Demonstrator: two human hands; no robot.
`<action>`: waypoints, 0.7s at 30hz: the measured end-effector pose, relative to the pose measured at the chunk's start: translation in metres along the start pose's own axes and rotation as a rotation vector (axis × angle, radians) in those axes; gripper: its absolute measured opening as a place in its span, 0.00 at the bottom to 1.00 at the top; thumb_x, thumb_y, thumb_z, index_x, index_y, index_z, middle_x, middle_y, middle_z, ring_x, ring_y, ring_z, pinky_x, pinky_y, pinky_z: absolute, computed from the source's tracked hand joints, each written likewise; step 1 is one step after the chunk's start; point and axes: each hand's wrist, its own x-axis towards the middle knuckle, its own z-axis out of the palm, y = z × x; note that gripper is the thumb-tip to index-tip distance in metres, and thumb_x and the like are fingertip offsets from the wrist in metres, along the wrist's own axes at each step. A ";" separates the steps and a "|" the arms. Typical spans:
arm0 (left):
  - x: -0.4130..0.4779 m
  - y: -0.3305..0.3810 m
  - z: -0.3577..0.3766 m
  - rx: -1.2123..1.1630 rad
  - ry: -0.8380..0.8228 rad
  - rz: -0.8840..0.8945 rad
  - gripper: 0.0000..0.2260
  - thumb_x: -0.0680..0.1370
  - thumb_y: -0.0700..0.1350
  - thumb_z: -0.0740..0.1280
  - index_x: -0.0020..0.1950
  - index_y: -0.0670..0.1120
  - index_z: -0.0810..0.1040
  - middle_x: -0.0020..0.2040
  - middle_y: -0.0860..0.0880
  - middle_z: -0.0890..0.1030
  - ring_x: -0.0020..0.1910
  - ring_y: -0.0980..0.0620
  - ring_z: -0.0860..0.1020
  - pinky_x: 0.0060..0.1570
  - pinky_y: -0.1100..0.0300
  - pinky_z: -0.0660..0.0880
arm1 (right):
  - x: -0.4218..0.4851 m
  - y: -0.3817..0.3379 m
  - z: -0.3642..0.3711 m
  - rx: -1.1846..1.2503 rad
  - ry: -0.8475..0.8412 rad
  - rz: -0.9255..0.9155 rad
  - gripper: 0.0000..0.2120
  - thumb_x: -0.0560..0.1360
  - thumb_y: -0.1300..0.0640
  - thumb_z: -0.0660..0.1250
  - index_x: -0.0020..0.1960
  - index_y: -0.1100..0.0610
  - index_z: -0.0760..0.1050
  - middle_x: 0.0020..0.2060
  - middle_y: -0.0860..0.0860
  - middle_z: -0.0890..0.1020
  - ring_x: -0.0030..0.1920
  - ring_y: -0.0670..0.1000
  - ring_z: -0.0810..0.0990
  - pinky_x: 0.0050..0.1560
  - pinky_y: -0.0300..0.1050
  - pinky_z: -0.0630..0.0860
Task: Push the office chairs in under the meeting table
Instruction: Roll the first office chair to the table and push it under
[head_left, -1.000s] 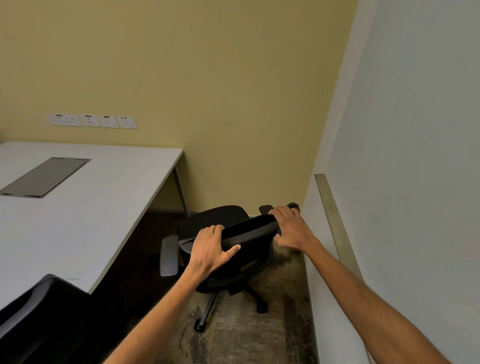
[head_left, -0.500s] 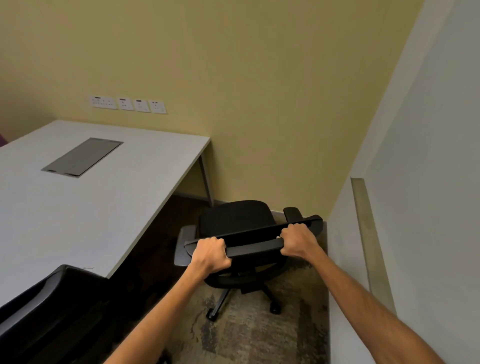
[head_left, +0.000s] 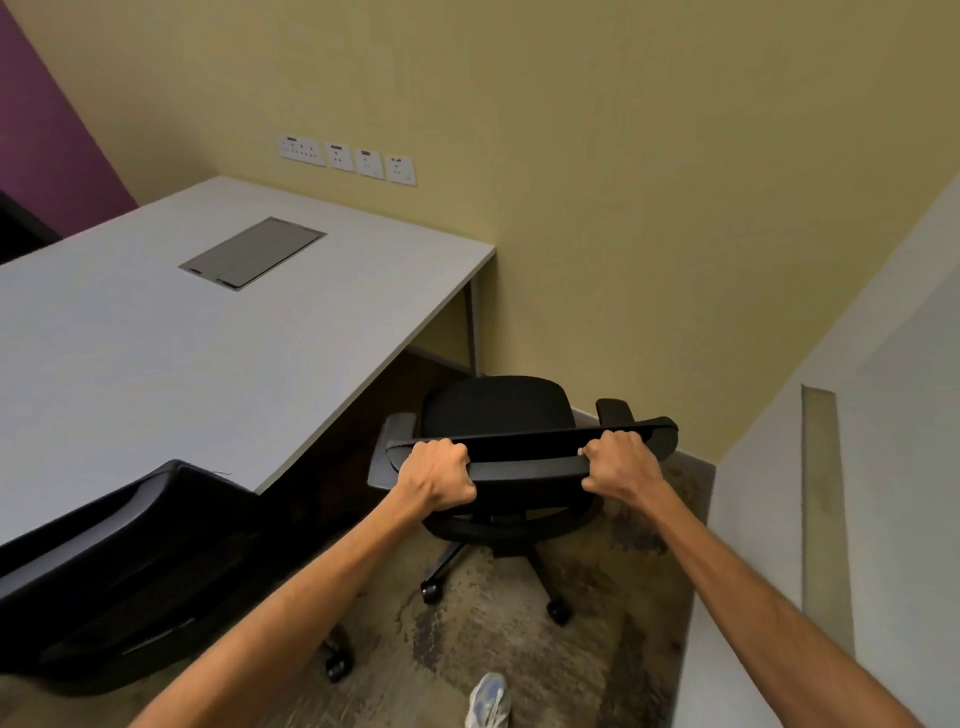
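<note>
A black office chair (head_left: 493, 410) on castors stands on the carpet beside the right end of the white meeting table (head_left: 156, 374), its seat out from under the tabletop. My left hand (head_left: 439, 475) is shut on the left part of its backrest top edge. My right hand (head_left: 621, 462) is shut on the right part of the same edge. A second black office chair (head_left: 130, 561) sits at the lower left with its backrest against the table's near edge.
A yellow wall with several sockets (head_left: 345, 158) runs behind the table. A white partition wall (head_left: 831, 519) closes the right side, close to the chair. A grey cable hatch (head_left: 254, 252) lies in the tabletop. My shoe (head_left: 488, 699) shows on the patterned carpet.
Both hands went from resting on the backrest top to closed fists gripping it. The view has swung left and down, showing more of the table and the second chair.
</note>
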 end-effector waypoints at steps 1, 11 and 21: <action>0.002 0.001 -0.004 0.000 0.004 0.008 0.09 0.66 0.47 0.64 0.33 0.41 0.77 0.30 0.46 0.78 0.30 0.45 0.78 0.32 0.54 0.73 | 0.002 0.004 -0.003 0.000 0.018 -0.001 0.09 0.65 0.51 0.63 0.37 0.54 0.80 0.25 0.47 0.71 0.31 0.54 0.77 0.35 0.44 0.62; 0.071 -0.048 -0.015 -0.060 0.045 -0.145 0.09 0.67 0.49 0.64 0.34 0.44 0.77 0.30 0.49 0.78 0.30 0.48 0.78 0.36 0.54 0.78 | 0.129 0.012 -0.014 0.011 -0.041 -0.155 0.08 0.66 0.52 0.64 0.38 0.53 0.80 0.27 0.47 0.73 0.30 0.50 0.70 0.36 0.43 0.63; 0.129 -0.079 -0.038 -0.095 0.032 -0.276 0.09 0.66 0.48 0.65 0.35 0.43 0.79 0.30 0.47 0.80 0.31 0.47 0.79 0.38 0.53 0.80 | 0.228 0.022 -0.025 -0.005 -0.057 -0.270 0.07 0.65 0.53 0.65 0.37 0.54 0.79 0.24 0.45 0.67 0.30 0.53 0.72 0.36 0.43 0.62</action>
